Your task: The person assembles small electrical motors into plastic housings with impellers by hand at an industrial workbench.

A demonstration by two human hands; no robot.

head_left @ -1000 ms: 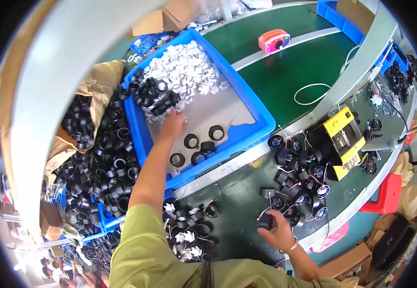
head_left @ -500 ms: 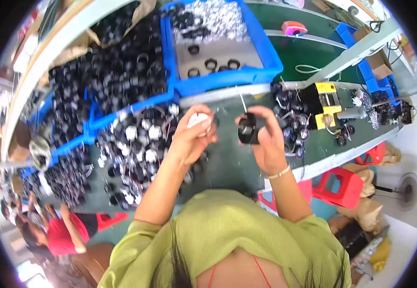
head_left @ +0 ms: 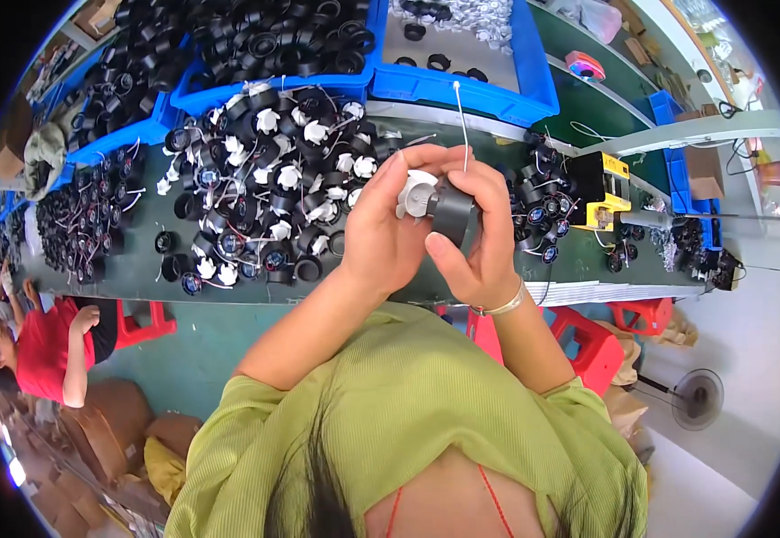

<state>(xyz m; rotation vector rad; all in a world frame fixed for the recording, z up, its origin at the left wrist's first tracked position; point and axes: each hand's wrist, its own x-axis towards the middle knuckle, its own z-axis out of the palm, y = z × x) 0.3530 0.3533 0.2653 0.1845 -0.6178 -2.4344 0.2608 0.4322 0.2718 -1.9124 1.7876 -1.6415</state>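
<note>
In front of my chest, over the green table, both hands meet. A white bladed impeller (head_left: 416,194) is held by my left hand (head_left: 381,231), its fingers curled behind it. My right hand (head_left: 490,247) grips a black cylindrical housing (head_left: 453,216) between thumb and fingers. From the housing a thin white wire (head_left: 464,121) sticks up past my fingers. The impeller lies at the housing's open left end; I cannot tell whether it is seated inside. Left of my hands spreads a pile of black housings with white impellers and wires (head_left: 269,179).
Blue bins (head_left: 461,90) line the far side, holding black rings and white parts. A yellow and black bench device (head_left: 602,193) stands right, beside more wired black parts (head_left: 542,202). Red stools (head_left: 587,345) are under the table's right edge. A person in red (head_left: 44,350) sits at far left.
My hands, apart before, have come together, bringing the white impeller up to the black housing. The head view has shifted, showing more of the pile at left.
</note>
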